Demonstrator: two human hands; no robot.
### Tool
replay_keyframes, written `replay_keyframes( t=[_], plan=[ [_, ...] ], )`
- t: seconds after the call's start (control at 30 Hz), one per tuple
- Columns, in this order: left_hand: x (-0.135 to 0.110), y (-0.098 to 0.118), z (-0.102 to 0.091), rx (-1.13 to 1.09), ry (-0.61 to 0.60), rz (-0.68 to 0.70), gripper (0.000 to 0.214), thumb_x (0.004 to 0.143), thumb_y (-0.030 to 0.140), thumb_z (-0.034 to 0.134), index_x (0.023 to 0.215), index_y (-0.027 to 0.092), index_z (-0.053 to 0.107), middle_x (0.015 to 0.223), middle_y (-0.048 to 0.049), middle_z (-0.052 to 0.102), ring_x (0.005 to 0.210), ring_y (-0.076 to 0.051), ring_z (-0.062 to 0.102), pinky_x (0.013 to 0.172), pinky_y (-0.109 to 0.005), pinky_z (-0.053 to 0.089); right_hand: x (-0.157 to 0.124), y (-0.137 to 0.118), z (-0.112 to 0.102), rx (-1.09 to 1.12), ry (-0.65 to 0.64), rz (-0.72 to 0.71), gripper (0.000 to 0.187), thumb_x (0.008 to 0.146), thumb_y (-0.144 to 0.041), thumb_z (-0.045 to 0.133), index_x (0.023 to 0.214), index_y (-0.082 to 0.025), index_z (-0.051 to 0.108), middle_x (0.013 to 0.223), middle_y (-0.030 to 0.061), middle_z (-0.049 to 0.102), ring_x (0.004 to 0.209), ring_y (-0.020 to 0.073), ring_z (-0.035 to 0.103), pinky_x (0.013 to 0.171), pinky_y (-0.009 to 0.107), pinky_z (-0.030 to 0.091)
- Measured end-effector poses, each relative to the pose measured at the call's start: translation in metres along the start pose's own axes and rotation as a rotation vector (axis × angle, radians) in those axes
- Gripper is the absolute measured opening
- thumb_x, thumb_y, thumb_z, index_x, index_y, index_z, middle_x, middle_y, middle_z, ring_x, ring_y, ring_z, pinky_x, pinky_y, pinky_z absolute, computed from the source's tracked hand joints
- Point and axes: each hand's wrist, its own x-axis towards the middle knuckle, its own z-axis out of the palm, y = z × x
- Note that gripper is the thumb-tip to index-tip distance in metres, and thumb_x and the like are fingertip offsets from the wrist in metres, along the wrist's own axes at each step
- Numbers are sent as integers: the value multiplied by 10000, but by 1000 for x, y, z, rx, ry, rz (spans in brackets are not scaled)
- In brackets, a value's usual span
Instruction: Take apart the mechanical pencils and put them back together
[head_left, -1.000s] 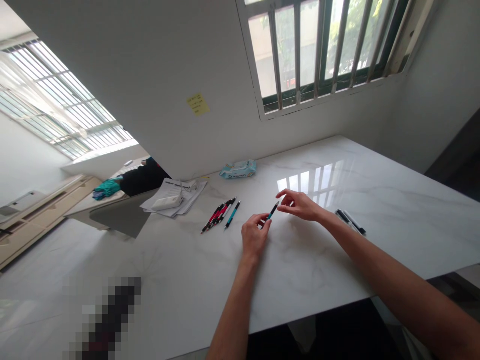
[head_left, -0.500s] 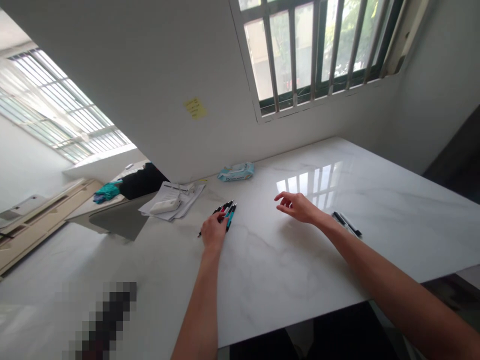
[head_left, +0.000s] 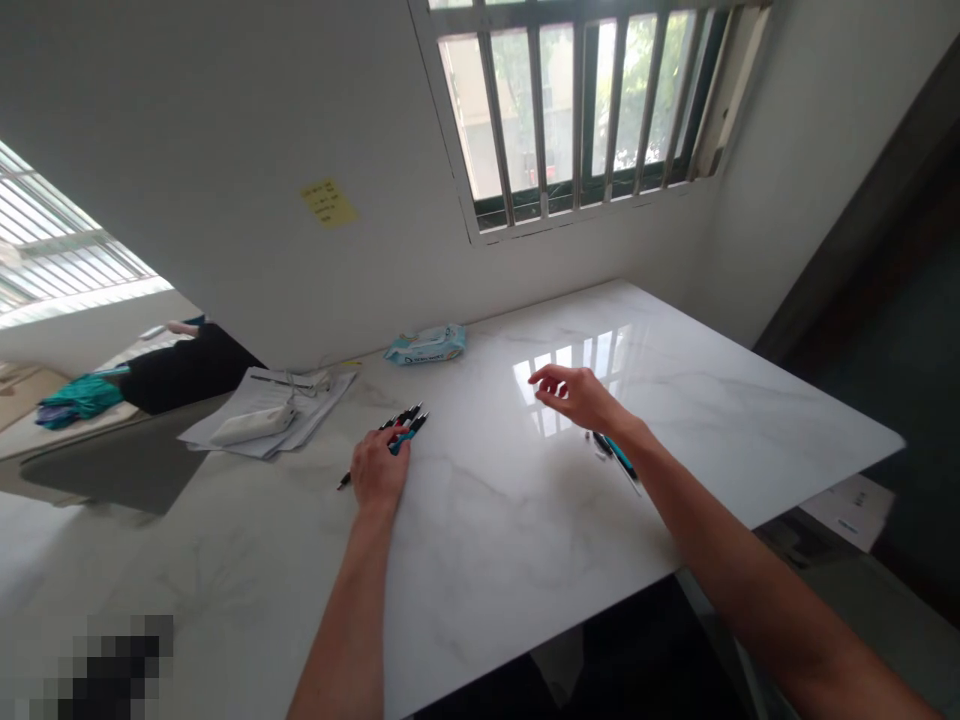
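Observation:
My left hand (head_left: 379, 470) rests on the white marble table (head_left: 525, 540) with its fingers closed around the near end of a teal pen (head_left: 409, 434). That pen lies in a row of several red and black pens (head_left: 401, 418). My right hand (head_left: 574, 395) hovers over the table to the right, fingers loosely spread, holding nothing. Beside my right forearm lie two more pens (head_left: 616, 455), one teal and one dark.
A stack of papers with a white object on top (head_left: 262, 420) lies at the left near the wall. A pack of wet wipes (head_left: 425, 344) sits by the wall. A yellow sticky note (head_left: 328, 203) hangs on the wall, beside a barred window (head_left: 570, 110).
My left hand carried the teal pen left from between both hands to the row of pens. My right hand let go of it and stayed hovering. The view has shifted right.

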Motion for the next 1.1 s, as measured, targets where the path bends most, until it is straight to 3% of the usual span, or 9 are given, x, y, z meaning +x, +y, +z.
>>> replay_keyframes(
  t=[0.07, 0.17, 0.33, 0.5, 0.7, 0.83, 0.93, 1.03, 1.1],
  plan=[
    [0, 1, 1, -2, 5, -12, 250, 891, 275, 615, 1079, 240, 776, 1110, -96, 698, 1049, -302, 624, 972, -389, 478, -14, 2, -29, -77, 33, -2, 269, 924, -260, 597, 1167, -245, 711, 954, 46, 738, 878, 198, 662, 820, 367, 543],
    [0, 7, 2, -11, 24, 8, 225, 895, 287, 602, 1026, 235, 777, 1085, -102, 693, 1039, -308, 621, 957, -394, 477, -43, 8, -66, -204, -118, 28, 419, 874, -234, 635, 1288, -291, 666, 1110, 51, 747, 1057, 252, 637, 862, 411, 524],
    [-9, 32, 4, -119, 20, 131, 224, 908, 285, 579, 1014, 231, 769, 1095, -85, 698, 1061, -286, 622, 978, -382, 462, -84, 11, -86, -274, -362, 163, 578, 859, -285, 670, 1429, -339, 590, 1308, 77, 689, 1012, 261, 614, 795, 404, 507],
    [-25, 59, -7, -293, -56, 261, 232, 917, 312, 576, 997, 228, 777, 1042, -68, 713, 939, -251, 632, 904, -372, 477, -87, 11, -71, -253, -436, 185, 650, 836, -277, 693, 1468, -345, 558, 1356, 85, 647, 1023, 247, 622, 867, 410, 522],
    [-62, 105, -33, -553, -127, 347, 186, 919, 342, 618, 966, 258, 778, 1042, -44, 721, 904, -215, 638, 830, -341, 490, -80, 30, -65, -314, -416, 125, 564, 827, -256, 731, 1379, -336, 645, 1209, 79, 687, 1006, 245, 656, 895, 421, 550],
    [-94, 136, -28, -819, -288, 222, 190, 911, 395, 665, 963, 242, 765, 989, -43, 735, 803, -183, 628, 742, -312, 502, -82, 24, -59, -383, -202, 43, 497, 845, -307, 760, 1334, -302, 674, 1135, 78, 718, 994, 265, 676, 866, 443, 578],
    [-112, 151, -18, -1075, -497, 70, 269, 890, 468, 705, 959, 207, 707, 919, -41, 715, 772, -169, 658, 697, -283, 516, -87, 1, -34, -422, 43, -100, 516, 877, -253, 736, 1383, -258, 630, 1119, 90, 747, 1042, 292, 668, 892, 478, 584],
    [-120, 156, -16, -1239, -601, 10, 324, 850, 472, 761, 986, 201, 644, 948, -42, 716, 821, -176, 700, 722, -276, 541, -95, -22, 3, -372, 29, -328, 558, 914, -206, 698, 1452, -267, 564, 1255, 81, 738, 1118, 288, 656, 972, 481, 566],
    [-121, 154, -17, -1271, -635, 6, 337, 831, 449, 789, 995, 201, 630, 964, -46, 726, 835, -183, 719, 734, -280, 553, -100, -32, 24, -347, 37, -390, 532, 939, -217, 685, 1452, -281, 561, 1294, 76, 730, 1112, 283, 666, 979, 485, 561]
  ],
)
